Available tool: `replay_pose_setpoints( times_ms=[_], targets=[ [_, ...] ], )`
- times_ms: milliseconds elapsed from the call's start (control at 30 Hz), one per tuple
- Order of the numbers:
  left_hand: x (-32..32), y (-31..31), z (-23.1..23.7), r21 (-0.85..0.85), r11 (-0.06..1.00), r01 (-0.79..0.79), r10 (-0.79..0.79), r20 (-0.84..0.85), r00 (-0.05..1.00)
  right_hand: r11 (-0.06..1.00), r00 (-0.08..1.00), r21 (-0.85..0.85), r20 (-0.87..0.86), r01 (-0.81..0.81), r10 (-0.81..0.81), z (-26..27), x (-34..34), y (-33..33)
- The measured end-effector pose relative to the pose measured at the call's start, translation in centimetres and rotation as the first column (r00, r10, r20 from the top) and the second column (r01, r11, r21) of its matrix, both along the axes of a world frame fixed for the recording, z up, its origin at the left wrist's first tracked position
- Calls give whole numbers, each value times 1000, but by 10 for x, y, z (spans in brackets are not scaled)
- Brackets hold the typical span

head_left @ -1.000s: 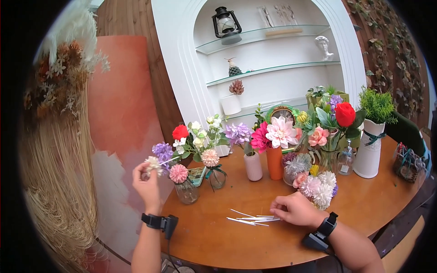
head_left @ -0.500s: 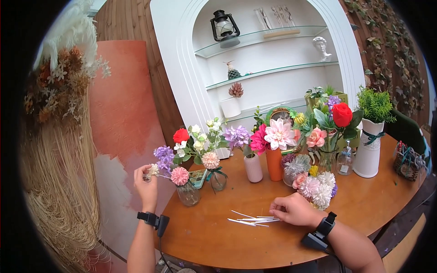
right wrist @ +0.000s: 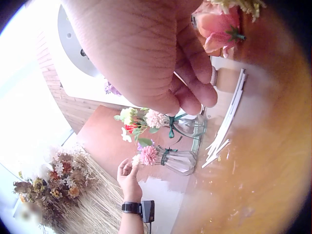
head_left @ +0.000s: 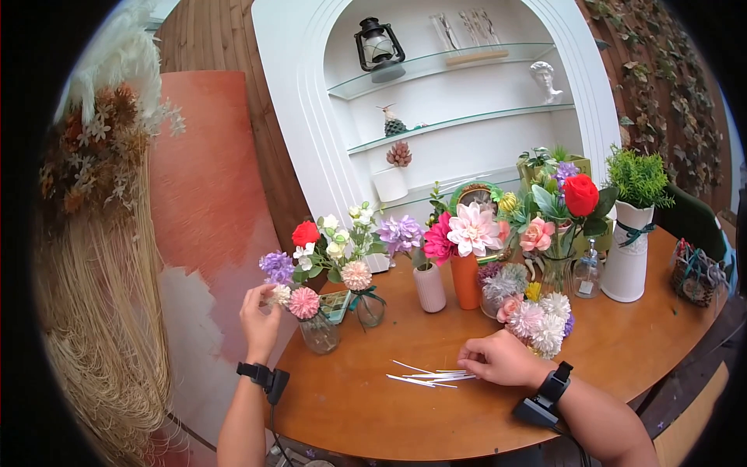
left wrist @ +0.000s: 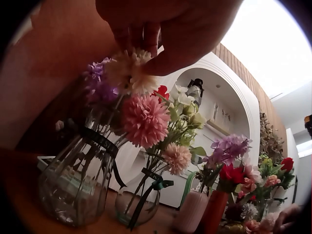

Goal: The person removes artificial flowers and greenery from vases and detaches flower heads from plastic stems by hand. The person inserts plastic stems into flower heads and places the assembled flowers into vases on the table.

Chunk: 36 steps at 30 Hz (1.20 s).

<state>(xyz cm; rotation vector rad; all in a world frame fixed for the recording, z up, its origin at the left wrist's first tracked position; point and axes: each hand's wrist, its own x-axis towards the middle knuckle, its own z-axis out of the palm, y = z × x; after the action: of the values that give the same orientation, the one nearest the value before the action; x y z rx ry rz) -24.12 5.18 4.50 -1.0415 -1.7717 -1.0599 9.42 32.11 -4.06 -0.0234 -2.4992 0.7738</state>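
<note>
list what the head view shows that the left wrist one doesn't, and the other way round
Only the head view: the loose white sticks on the table, the wicker basket by its far right edge and the white bust on a shelf.

Only the left wrist view: pale lettering on the dark ribbon round the near vase's neck, and a bright white area at upper right.

Both: the left hand pinching the cream flower, the pink pompom flower, the near glass vase and the black lantern.

We had a white arched shelf unit (head_left: 467, 93) with glass shelves (head_left: 424, 68), plank wall (head_left: 210, 39) to its left, leafy vines (head_left: 661, 93) right, and kinda blinding light (left wrist: 265, 44).
</note>
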Motion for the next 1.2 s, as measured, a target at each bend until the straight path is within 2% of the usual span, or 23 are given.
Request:
replay_pose_setpoints(
  times_ms=[133,233,333,400,533,600,667,733,800,867,933,1000,1067,1100,1167,1200],
  targets=[
    [0,0,-4,-29,1000,-4,6,58,998,1000,1000,5,4,1,-1,-2,-1,1],
    [1,0,-5,12,999,38,-39,139,990,1000,1000,11,5,6,-6,-1,-1,1],
    [4,2,-4,74,997,24,-31,91,995,1000,1000,3,13,-2,2,-1,-1,1],
    [11,5,-3,146,989,14,-11,-17,1000,995,991,100,128,15,-28,0,1,1],
    [47,17,5,145,987,70,-62,-56,996,978,991,209,133,4,-32,-4,2,4],
    [69,25,7,41,981,187,-184,-69,981,951,969,308,234,3,-79,-10,4,7],
    [90,32,7,-8,976,220,-220,-40,975,955,954,296,285,2,-90,-8,4,8],
    [102,40,2,-307,888,341,-346,43,937,959,937,285,332,9,-107,-7,3,7],
    [110,47,-8,-571,714,406,-432,97,897,960,934,279,344,-2,-99,-9,3,9],
    [124,53,-17,-790,534,301,-400,77,913,960,933,278,338,23,-121,-10,3,9],
    [139,58,-25,-884,391,255,-353,112,929,950,934,311,337,4,-114,-12,1,9],
    [144,67,-38,-891,339,303,-410,150,900,949,941,314,314,24,-127,-15,1,10],
    [154,74,-36,-917,235,322,-375,220,901,951,948,309,297,15,-112,-15,2,10],
    [157,79,-34,-915,237,327,-382,221,897,951,945,309,306,19,-118,-13,2,9],
    [162,88,-31,-922,111,370,-279,329,902,949,946,314,302,21,-121,-16,1,10],
    [162,91,-32,-920,116,375,-284,331,900,949,948,315,296,18,-117,-16,0,11]
  ],
)
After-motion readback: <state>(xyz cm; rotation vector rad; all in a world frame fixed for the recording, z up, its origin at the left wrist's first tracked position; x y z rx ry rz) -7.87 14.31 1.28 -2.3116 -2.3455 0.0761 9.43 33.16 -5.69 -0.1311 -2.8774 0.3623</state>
